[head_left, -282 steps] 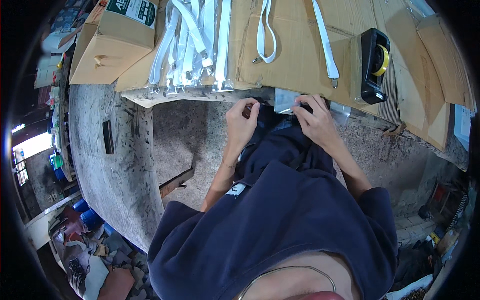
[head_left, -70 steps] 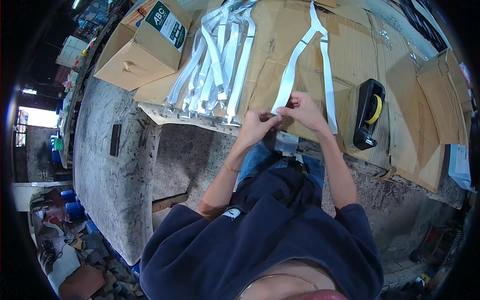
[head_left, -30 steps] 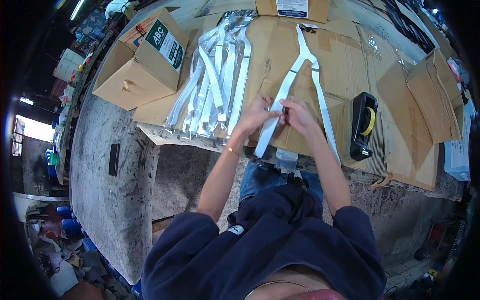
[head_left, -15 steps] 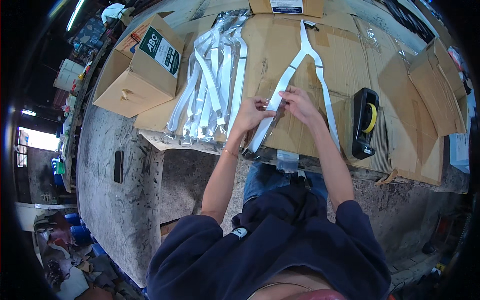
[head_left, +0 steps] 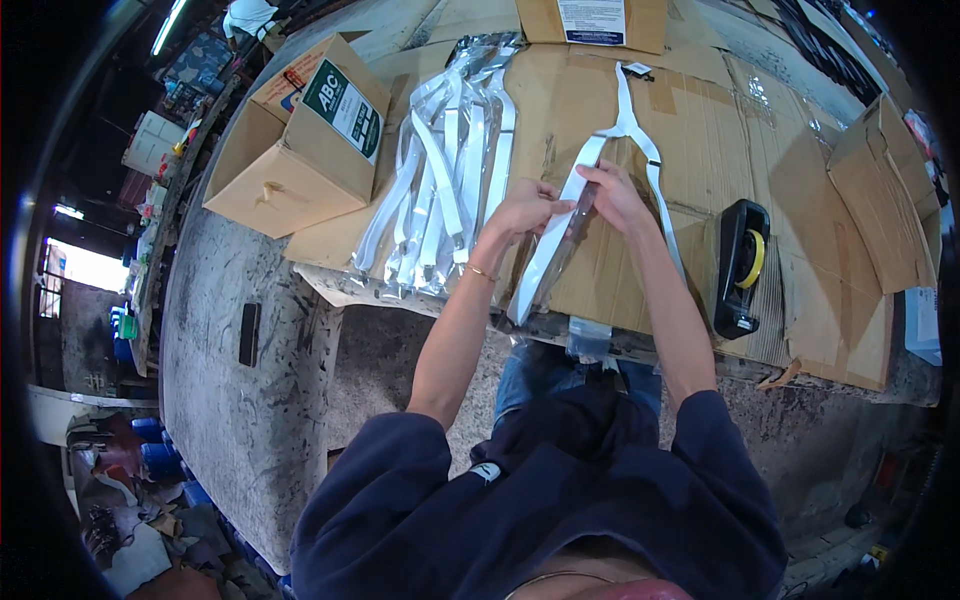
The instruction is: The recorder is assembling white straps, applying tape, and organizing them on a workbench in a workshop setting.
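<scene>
Both hands up on cardboard-covered table (head_left: 800, 150), working one white strap (head_left: 560, 235). Left hand (head_left: 525, 208) curled, fingers pressed together, pinching strap's left edge. Right hand (head_left: 615, 195) just beside it, fingers bent over strap, thumb and fingertips nipping its upper part; exact fingertip contact hard to tell. Hands nearly touching, strap between them.

Strap: Y-shaped, white, lying on cardboard. Two upper legs joining above right hand, running to small tag near far edge. Long lower leg slanting down-left from hands to near table edge, seemingly inside clear sleeve (head_left: 555, 265); cannot tell for sure.

Left of hands: pile of bagged straps (head_left: 445, 190), white in clear plastic, fanned out toward near edge. Further left: open carton (head_left: 300, 140), brown, green-white label on flap, at table's left corner. Right of right forearm: black tape dispenser (head_left: 740, 265), yellow roll inside, well apart from hands. Far right: folded cardboard flaps (head_left: 880, 200). Top centre: another box (head_left: 590, 20) with paper label.

Below table edge: grey stained floor (head_left: 230, 400), small dark flat object (head_left: 249, 334) lying on it. Dark blue sleeves, jeans visible under table edge.
</scene>
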`<move>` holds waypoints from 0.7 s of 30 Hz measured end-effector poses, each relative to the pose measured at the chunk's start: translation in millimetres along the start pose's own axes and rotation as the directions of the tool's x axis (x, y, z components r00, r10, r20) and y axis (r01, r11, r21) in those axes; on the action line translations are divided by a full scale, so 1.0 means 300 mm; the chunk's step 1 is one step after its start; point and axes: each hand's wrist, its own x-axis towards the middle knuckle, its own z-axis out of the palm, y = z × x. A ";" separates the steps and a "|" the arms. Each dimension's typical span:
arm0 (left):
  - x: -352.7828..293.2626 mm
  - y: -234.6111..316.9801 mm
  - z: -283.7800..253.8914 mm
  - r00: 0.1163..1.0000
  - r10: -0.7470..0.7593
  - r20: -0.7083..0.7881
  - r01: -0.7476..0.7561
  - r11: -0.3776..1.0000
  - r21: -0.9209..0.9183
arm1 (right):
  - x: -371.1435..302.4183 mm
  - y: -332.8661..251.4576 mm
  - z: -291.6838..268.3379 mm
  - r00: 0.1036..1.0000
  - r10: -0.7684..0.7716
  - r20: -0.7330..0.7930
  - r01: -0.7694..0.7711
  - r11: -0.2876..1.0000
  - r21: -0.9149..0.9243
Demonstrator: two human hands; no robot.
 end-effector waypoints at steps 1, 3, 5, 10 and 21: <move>0.007 0.009 -0.002 1.000 0.001 -0.004 -0.001 1.000 0.005 | 0.005 -0.006 -0.004 0.996 0.060 0.061 -0.058 0.997 -0.046; 0.028 0.023 0.001 0.995 0.070 -0.068 -0.063 0.993 0.095 | 0.004 -0.026 0.004 0.977 0.142 0.158 -0.135 0.989 -0.052; 0.042 0.025 0.001 0.990 0.100 -0.104 -0.076 0.975 0.210 | 0.031 -0.034 -0.014 0.991 0.124 0.052 -0.128 0.988 0.086; 0.079 -0.007 -0.008 0.996 0.052 -0.074 -0.041 0.989 0.145 | 0.086 0.014 -0.053 0.993 -0.008 -0.115 0.014 0.998 0.054; 0.138 -0.035 0.005 0.994 0.097 -0.059 -0.080 0.965 0.251 | 0.123 0.007 -0.105 0.980 0.014 -0.200 0.001 0.997 0.074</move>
